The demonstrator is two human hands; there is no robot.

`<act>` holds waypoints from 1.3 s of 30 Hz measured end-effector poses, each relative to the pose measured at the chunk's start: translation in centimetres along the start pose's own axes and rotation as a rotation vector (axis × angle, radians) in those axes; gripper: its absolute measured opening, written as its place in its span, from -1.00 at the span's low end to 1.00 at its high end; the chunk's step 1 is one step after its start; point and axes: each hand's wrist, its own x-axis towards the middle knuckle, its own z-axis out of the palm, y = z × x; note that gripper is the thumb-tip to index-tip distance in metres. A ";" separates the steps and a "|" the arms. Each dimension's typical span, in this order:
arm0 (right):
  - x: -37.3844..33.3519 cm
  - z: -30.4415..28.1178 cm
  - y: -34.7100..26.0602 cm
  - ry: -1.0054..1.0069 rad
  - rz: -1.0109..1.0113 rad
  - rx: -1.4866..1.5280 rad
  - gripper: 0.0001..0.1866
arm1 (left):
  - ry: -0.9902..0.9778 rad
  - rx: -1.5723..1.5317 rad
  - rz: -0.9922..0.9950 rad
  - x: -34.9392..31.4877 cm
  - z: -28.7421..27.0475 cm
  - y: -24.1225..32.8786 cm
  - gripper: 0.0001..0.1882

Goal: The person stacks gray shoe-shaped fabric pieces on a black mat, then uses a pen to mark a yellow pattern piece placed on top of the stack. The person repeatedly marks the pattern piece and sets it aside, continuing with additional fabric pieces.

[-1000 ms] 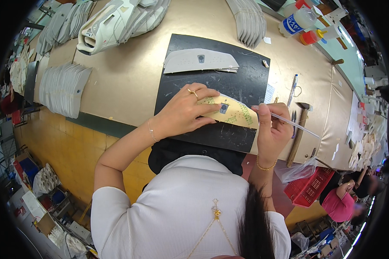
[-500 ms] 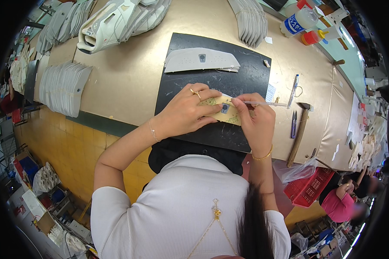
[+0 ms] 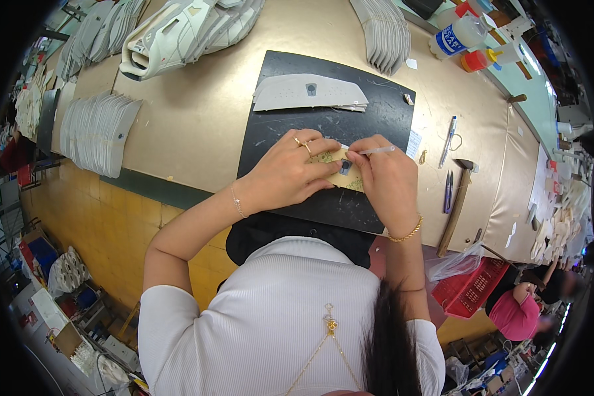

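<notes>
A pale yellow template point(image 3: 354, 181) with greenish marks lies on a black cutting mat point(image 3: 261, 135) in front of me. A small grey-blue shape with a dark round spot shows in its middle. My left hand point(image 3: 284, 166) holds the template down, its bent fingers and thumb on the left part. In a pinch, my right hand point(image 3: 391, 175) grips a thin translucent pen refill point(image 3: 379, 150) over the template's upper right; its tip is hidden by the fingers. Beyond both hands, on the mat, rests a short stack of light grey shoe pieces point(image 3: 290, 96).
More grey piece stacks point(image 3: 99, 135) stand at left and far right. White-grey shoe uppers point(image 3: 185, 39) lie far left. Right of the mat are a blue pen point(image 3: 448, 140), tweezers point(image 3: 448, 191) and a hammer point(image 3: 457, 208). Bottles point(image 3: 459, 36) stand far right; a red basket point(image 3: 468, 287) is below the table.
My right hand has shifted slightly left and turned. The refill, which reached far out to the right, now shows shorter and tilted upward. My left hand has hardly moved.
</notes>
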 end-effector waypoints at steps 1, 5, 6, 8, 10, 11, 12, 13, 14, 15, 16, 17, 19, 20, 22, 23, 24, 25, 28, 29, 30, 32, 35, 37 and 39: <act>0.1 -0.2 -0.1 -0.035 0.001 -0.013 -0.89 | 0.002 -0.001 0.001 0.0 0.0 0.0 -0.66; 0.3 0.0 0.0 -0.023 -0.014 -0.025 -0.87 | 0.009 -0.030 -0.003 0.1 0.2 0.0 -0.69; 0.2 0.4 0.3 -0.009 0.007 -0.013 -0.88 | 0.009 -0.043 -0.006 0.1 0.2 -0.1 -0.70; 0.4 0.9 0.5 0.000 0.030 -0.002 -0.88 | 0.009 -0.033 -0.001 0.0 0.3 -0.1 -0.67; 0.6 1.0 0.5 -0.003 0.048 -0.012 -0.88 | 0.005 -0.029 0.002 0.0 0.2 -0.1 -0.67; 0.5 1.0 0.5 -0.004 0.037 -0.024 -0.88 | 0.002 -0.030 0.003 0.1 0.2 -0.1 -0.67; 0.3 0.9 0.5 -0.005 0.027 -0.037 -0.88 | -0.001 -0.032 0.005 0.1 0.2 -0.1 -0.67; 0.2 0.9 0.4 -0.008 0.013 -0.046 -0.88 | -0.006 -0.031 0.000 0.1 0.1 -0.1 -0.68; 0.1 0.8 0.3 -0.004 -0.006 -0.052 -0.88 | -0.010 -0.030 -0.004 0.1 -0.1 -0.1 -0.68; 0.0 0.7 0.2 -0.001 -0.026 -0.057 -0.88 | -0.015 -0.029 -0.009 0.1 -0.2 -0.1 -0.68; -0.1 0.6 0.2 0.002 -0.042 -0.067 -0.87 | -0.011 -0.029 -0.010 0.1 -0.1 -0.1 -0.68; -0.1 0.7 0.2 0.019 -0.033 -0.044 -0.86 | -0.007 -0.029 -0.012 0.1 -0.1 0.0 -0.68; -0.1 1.4 0.6 0.055 -0.015 0.003 -0.85 | -0.006 -0.052 -0.018 0.2 -0.1 -0.1 -0.68; -0.2 1.8 0.6 0.078 0.011 -0.021 -0.85 | -0.008 -0.076 -0.021 0.2 -0.1 -0.1 -0.67; -0.3 2.5 0.5 0.126 0.058 -0.066 -0.84 | -0.014 -0.125 -0.031 0.2 -0.1 -0.3 -0.66; -0.4 2.4 0.4 0.171 0.091 0.047 -0.84 | -0.017 -0.150 -0.037 0.3 -0.1 -0.4 -0.65; -0.7 2.3 0.4 0.217 0.125 0.161 -0.85 | -0.021 -0.177 -0.042 0.3 -0.2 -0.5 -0.64; -1.0 2.1 0.4 0.259 0.160 0.272 -0.85 | -0.043 -0.204 -0.092 0.3 -0.3 -0.4 -0.62; -1.4 0.6 0.2 0.491 0.177 0.453 -0.85 | -0.083 -0.302 -0.226 0.8 -1.3 -0.2 -0.59; -1.9 0.0 0.6 0.535 0.189 0.497 -0.87 | -0.077 -0.344 -0.264 1.1 -1.7 -0.3 -0.58; -2.0 -0.4 0.8 0.613 0.154 0.535 -0.87 | -0.070 -0.386 -0.302 1.3 -2.0 -0.5 -0.57; -2.3 -1.3 1.0 0.768 0.082 0.606 -0.88 | -0.001 -0.417 -0.343 1.8 -2.5 -1.6 -0.54; -3.1 -2.1 1.7 0.758 0.076 0.599 -0.89 | 0.184 -0.209 -0.271 2.2 -3.2 -4.7 -0.50; -3.5 -2.0 1.9 0.741 0.076 0.600 -0.88 | 0.261 0.003 -0.180 2.5 -3.6 -5.9 -0.49; -3.7 -1.7 1.9 0.721 0.084 0.618 -0.89 | 0.219 -0.024 -0.181 2.3 -3.4 -4.9 -0.50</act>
